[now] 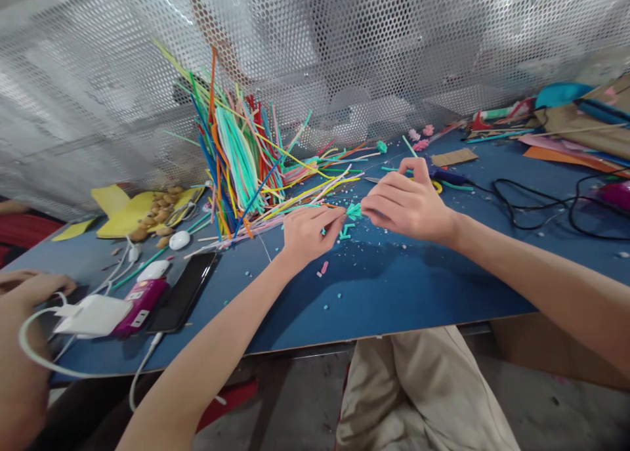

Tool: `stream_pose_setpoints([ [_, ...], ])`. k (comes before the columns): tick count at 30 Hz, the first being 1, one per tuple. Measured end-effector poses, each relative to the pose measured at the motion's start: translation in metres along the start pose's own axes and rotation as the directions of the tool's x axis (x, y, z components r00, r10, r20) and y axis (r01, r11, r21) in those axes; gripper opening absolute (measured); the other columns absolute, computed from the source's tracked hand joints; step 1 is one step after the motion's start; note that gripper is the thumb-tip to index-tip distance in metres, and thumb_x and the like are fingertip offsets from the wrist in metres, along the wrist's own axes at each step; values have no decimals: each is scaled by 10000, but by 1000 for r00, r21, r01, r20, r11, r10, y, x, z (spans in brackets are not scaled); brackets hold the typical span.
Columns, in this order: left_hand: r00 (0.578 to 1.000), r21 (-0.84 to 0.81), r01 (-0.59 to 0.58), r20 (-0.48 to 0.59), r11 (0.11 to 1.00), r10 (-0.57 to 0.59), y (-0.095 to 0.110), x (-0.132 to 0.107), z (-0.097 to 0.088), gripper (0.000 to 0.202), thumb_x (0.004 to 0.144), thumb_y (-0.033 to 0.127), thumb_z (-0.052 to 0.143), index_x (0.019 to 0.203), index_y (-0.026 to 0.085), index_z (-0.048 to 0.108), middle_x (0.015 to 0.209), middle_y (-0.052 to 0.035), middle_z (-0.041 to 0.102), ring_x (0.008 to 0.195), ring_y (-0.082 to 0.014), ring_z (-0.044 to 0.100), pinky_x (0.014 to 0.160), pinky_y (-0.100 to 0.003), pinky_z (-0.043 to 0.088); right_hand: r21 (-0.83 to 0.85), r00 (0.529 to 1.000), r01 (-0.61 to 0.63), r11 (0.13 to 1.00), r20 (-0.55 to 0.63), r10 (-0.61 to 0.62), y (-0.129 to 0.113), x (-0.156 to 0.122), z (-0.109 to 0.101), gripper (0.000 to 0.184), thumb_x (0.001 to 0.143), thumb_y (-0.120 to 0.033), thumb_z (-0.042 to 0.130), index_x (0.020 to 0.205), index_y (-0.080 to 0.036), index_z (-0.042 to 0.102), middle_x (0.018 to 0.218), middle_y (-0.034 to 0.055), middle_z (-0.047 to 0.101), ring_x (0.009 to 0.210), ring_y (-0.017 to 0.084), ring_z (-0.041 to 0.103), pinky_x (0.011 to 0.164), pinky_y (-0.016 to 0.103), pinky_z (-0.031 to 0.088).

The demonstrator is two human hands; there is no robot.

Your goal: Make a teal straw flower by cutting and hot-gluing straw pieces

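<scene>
Over the blue table, my left hand (311, 233) is closed, its thumb and fingertips pinching a small turquoise tuft of pipe cleaner (353, 211). Just to the right, my right hand (411, 203) is closed with its fingertips at the tuft's other side. A pale green pipe cleaner end (409, 147) sticks up behind the right hand's fingers; its lower part is hidden. Short turquoise offcuts (347, 232) lie beneath the two hands. Partly behind my right hand are scissors with yellow handles (437, 187).
Upright pipe cleaners (239, 155) stand against a perforated metal screen (354, 57). At left lie a phone (184, 292), a magenta power strip (142, 303) and a white charger (98, 314), near another person's hand (37, 288). Black cable (516, 205) and coloured paper (556, 154) lie right.
</scene>
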State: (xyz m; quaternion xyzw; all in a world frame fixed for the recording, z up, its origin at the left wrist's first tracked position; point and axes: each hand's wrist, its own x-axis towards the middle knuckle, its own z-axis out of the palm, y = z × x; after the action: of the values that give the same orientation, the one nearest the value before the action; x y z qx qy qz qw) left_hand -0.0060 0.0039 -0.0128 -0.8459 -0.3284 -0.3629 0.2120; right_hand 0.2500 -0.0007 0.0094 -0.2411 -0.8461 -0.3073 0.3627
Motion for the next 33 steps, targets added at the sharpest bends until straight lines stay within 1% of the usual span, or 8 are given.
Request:
stream_pose_setpoints([
  [5,1000,-15,1,6,1000,-1,1,1,0,184,962,343,611,982,260,775,745,0,749,672,-130,675,662,-268,456,19,999,-44,999,16,43,-2,1,0,113,1016,-272,521,1000,-254,632,934,-37,704,886,147,557,957,431,318],
  [9,1000,-40,-14,-25,999,13,1,1,-1,149,945,309,640,970,243,771,779,7,761,666,-111,667,651,-253,437,13,998,-59,998,-13,60,-4,2,0,108,1005,-268,531,981,-249,634,923,-35,709,864,147,567,951,433,327],
  [12,999,-49,-22,-27,999,21,1,1,-1,147,942,307,642,966,242,771,761,7,757,659,-112,660,652,-253,432,1,997,-69,998,-29,69,-5,2,-1,95,995,-258,541,968,-247,632,918,-37,717,854,145,572,943,425,332],
  [16,1000,-46,5,4,999,-5,1,1,0,184,955,334,623,965,240,781,761,-7,760,655,-111,660,651,-259,424,-17,997,-68,998,-39,68,-5,2,0,95,988,-240,543,953,-244,631,907,-38,722,852,144,568,923,408,331],
  [21,1000,-88,28,17,996,-26,1,-1,1,193,958,338,618,971,238,783,772,-6,768,647,-104,670,642,-255,423,-20,997,-53,998,-49,52,-5,2,0,105,993,-241,541,936,-242,629,896,-42,720,843,140,560,910,398,326],
  [29,994,-101,79,78,992,-71,3,1,-1,254,987,354,564,989,229,784,775,-27,772,643,-118,683,623,-264,422,43,995,-79,996,-51,81,-4,3,-1,78,979,-239,563,937,-241,629,894,-44,720,842,143,566,917,398,323],
  [31,992,-113,98,87,989,-88,3,1,-1,264,994,359,553,992,224,780,800,-27,779,658,-122,688,634,-261,429,55,995,-82,995,-49,85,-3,2,0,79,976,-237,561,928,-239,624,905,-44,722,851,143,569,920,398,322],
  [33,986,-121,133,122,984,-118,4,1,-1,273,1002,372,541,1015,225,772,839,-22,786,669,-122,687,635,-255,428,66,995,-78,995,-54,81,-1,1,1,71,970,-236,565,923,-238,617,913,-44,723,858,145,573,924,401,321],
])
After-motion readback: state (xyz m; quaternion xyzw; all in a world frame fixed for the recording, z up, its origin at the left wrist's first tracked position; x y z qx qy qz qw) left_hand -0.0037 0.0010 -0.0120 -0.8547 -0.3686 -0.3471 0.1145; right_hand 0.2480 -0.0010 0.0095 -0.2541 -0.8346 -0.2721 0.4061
